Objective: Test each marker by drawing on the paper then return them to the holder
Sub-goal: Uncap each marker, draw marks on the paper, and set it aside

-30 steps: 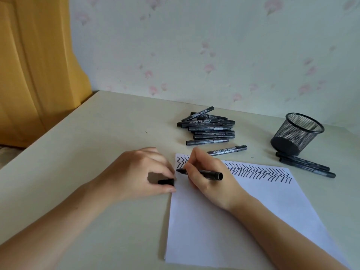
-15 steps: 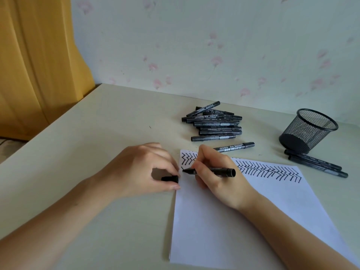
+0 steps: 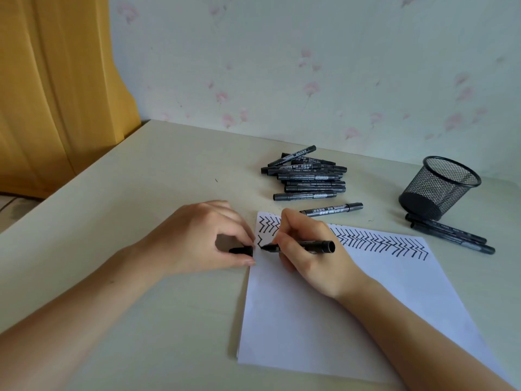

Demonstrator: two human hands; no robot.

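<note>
**Marker test in progress: second row of marks just begun**

Uncapped marker [image 3: 303, 246] held in right hand [image 3: 310, 249], fingers curled round the barrel near the nib end, nib down on the paper [image 3: 324, 320] at its upper left corner. Barrel lying low, tail end pointing right past the knuckles. Cap [image 3: 241, 250] pinched in left hand [image 3: 203, 238] between thumb and fingertips, just beside the nib, at the paper's left edge.

Progress, judged from layout: one full row of zigzag marks [image 3: 380, 244] across the top of the sheet; a fresh stroke under its left end, starting a second row. Rest of sheet blank. Mesh holder [image 3: 439, 187] at far right of the tabletop [image 3: 141, 193], upright; no markers seen standing in it. Two markers [image 3: 451, 235] lying just in front of the holder, touching or nearly so. Pile of capped markers [image 3: 307, 176] beyond the paper, one single marker [image 3: 332, 209] between pile and sheet. Which group is tested: cannot tell.

Remaining: finish stroke, recap, set aside; all markers yet to go into the holder.
</note>
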